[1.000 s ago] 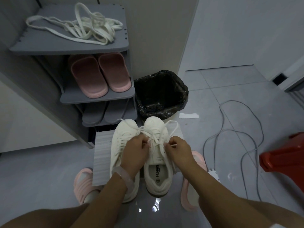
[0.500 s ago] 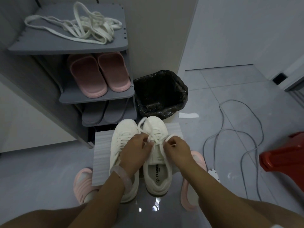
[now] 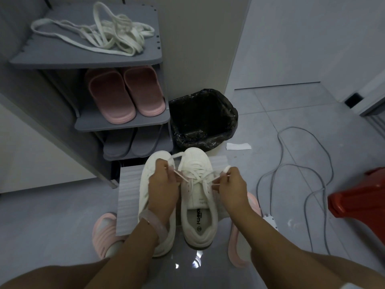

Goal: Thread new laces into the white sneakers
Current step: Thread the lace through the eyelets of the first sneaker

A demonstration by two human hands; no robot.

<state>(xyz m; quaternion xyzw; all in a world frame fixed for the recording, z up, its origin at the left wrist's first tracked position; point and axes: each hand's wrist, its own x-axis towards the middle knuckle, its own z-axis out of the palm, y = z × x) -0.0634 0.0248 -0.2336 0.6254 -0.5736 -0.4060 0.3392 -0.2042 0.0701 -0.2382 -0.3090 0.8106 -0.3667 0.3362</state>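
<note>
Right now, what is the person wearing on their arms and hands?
Both forearms are bare, with no sleeves or gloves showing. The left wrist carries a pale pink translucent band with a small metal stud. The right hand and its wrist show no rings or bands.

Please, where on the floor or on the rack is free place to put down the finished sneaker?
Bare floor lies left of the foam sheet, below the shoe rack. More bare tiles lie beyond the black bin. The rack is crowded: old laces on top, pink slippers below. Grey cables clutter the right side.
</note>
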